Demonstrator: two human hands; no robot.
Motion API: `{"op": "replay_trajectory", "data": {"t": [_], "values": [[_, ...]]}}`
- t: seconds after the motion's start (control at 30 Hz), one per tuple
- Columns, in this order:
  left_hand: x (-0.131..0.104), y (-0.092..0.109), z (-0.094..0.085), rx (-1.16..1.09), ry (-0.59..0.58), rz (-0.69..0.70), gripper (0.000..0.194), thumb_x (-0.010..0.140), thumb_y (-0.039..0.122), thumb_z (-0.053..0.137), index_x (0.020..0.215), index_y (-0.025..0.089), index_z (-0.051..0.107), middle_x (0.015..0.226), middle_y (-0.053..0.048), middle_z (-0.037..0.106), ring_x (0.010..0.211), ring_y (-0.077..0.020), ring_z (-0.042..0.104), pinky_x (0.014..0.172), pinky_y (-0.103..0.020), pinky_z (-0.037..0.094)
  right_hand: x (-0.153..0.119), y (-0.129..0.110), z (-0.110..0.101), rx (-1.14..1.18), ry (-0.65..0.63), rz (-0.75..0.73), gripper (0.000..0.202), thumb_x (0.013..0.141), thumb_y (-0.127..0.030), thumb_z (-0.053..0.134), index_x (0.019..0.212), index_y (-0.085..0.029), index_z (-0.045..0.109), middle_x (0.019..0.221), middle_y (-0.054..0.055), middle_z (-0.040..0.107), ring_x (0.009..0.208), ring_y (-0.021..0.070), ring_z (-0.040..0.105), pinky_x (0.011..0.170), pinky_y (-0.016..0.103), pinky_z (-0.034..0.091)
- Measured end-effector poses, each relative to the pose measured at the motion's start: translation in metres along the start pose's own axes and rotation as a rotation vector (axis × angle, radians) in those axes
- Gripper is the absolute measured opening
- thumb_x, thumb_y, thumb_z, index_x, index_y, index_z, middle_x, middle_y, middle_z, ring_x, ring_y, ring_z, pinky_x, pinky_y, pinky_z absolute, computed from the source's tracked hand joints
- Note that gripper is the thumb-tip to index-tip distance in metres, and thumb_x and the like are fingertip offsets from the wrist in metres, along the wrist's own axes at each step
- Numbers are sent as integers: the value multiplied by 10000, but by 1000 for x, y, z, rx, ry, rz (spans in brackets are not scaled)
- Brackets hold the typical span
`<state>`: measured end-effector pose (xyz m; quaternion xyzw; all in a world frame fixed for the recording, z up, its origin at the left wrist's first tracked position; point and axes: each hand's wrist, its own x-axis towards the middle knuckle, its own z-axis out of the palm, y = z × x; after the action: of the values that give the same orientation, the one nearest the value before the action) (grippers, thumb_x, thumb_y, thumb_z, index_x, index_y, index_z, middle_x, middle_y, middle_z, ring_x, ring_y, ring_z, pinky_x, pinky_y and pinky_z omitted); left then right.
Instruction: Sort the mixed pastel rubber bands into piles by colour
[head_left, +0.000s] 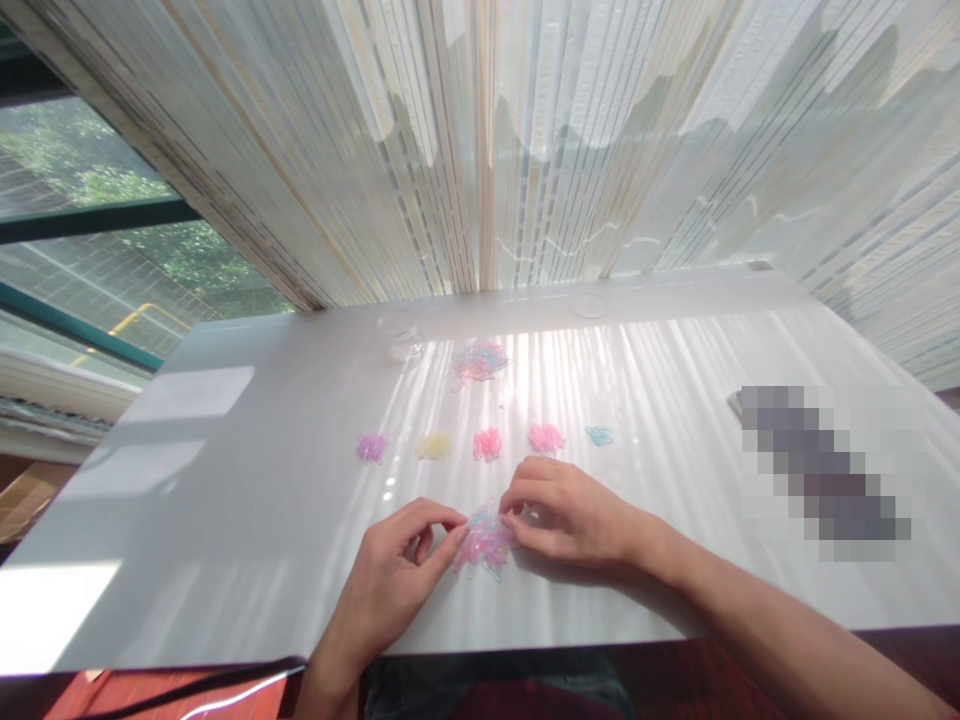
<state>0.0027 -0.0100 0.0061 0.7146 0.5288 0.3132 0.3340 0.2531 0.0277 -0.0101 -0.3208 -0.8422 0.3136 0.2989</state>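
Note:
A mixed pile of small, shiny coloured pieces, looking like paper clips or thin loops (484,550), lies on the white table near its front edge. My left hand (394,560) is at the pile's left side, thumb and forefinger pinched together. From the right, my right hand (570,515) pinches at the pile's upper edge. What is between either hand's fingertips is too small to tell. Beyond the hands lies a row of one-colour heaps: purple (372,447), yellow (433,445), red-pink (487,444), pink (546,437) and a smaller teal heap (599,435).
Another mixed heap (481,361) lies farther back, near a clear container (405,340) and a clear round lid (589,305). A blurred-out object (825,465) rests at the right of the table (285,520). A string curtain (480,150) hangs behind; a window is at left.

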Motion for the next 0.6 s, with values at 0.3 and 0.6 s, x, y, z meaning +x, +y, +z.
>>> {"op": "replay_trajectory", "data": {"t": [0.3,0.6], "values": [[-1,1,4,-22,27,23,94,931,281,715,880,234,777,767,22,742,548,-81,546,526,-159,474,-1,-2,2,29,-17,-28,150,889,-271,764,1004,-176,758,851,42,689,780,167,618,718,284,482],[2,8,10,-62,58,57,98,913,249,717,833,216,764,725,19,722,530,-81,530,506,-165,463,-1,-1,3,55,31,-101,141,994,-237,644,947,-179,764,805,38,661,734,149,594,692,267,468]]}}
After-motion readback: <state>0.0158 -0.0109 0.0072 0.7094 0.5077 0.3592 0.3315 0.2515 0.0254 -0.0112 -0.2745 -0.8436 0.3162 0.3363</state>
